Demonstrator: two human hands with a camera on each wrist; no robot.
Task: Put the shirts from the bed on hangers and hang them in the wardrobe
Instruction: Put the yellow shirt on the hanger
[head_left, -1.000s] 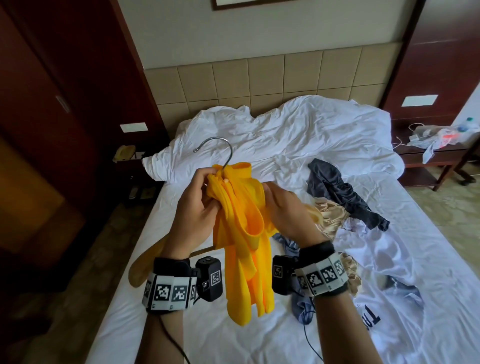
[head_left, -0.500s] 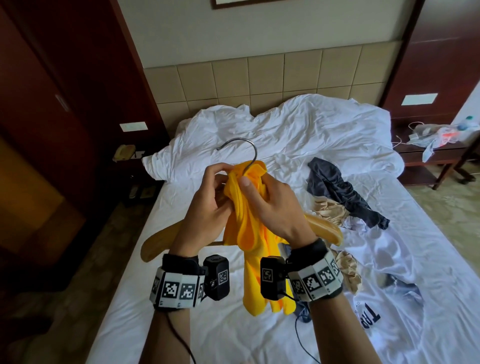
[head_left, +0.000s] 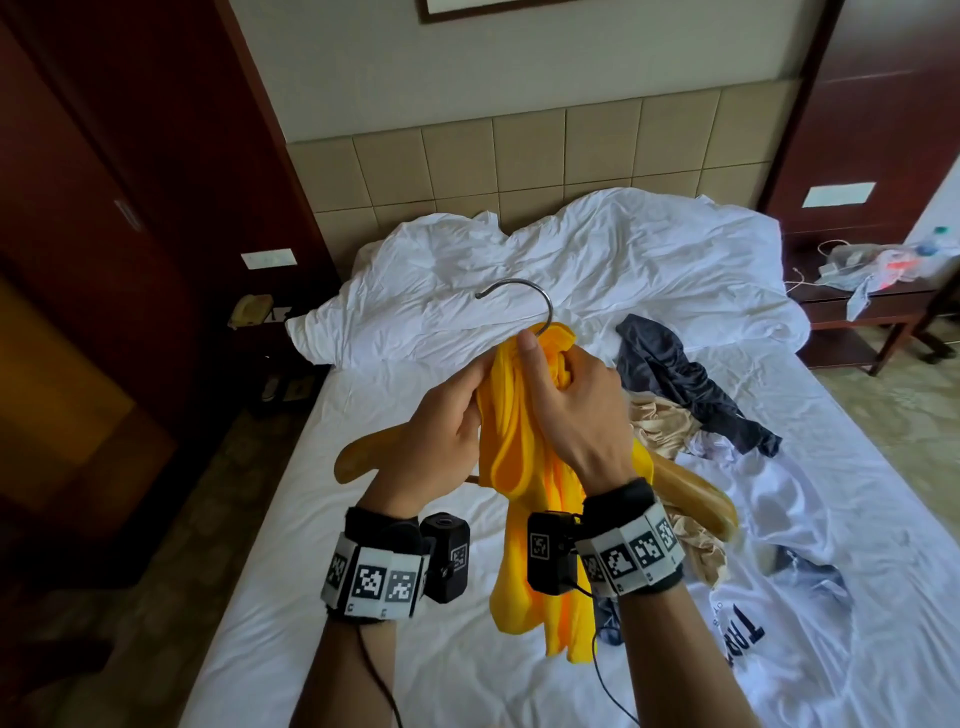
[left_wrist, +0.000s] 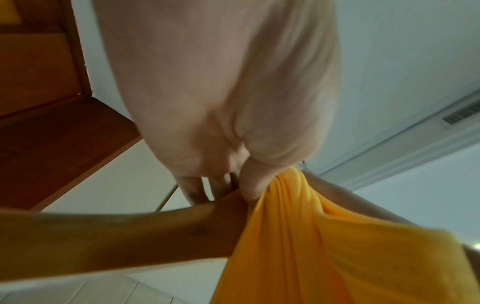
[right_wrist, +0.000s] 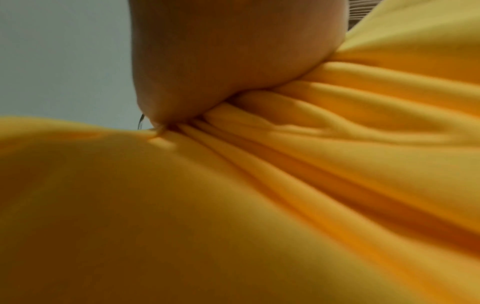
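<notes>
Fingers (head_left: 563, 364) of both hands curl tight around a bunched yellow shirt (head_left: 524, 467) at the neck of a wooden hanger (head_left: 358, 460).
Left hand (head_left: 441, 431) and right hand (head_left: 576, 405) hold shirt and hanger above the bed (head_left: 415, 597); the metal hook (head_left: 524, 296) rises above the thumbs. A dark garment (head_left: 680, 384), a beige one (head_left: 660, 421) and a white printed shirt (head_left: 779, 571) lie on the sheet to the right.

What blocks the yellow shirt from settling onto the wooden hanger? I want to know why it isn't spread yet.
No separate object does. The yellow shirt is bunched at the hanger neck, gripped by the left hand and right hand; both wooden ends poke out bare.
</notes>
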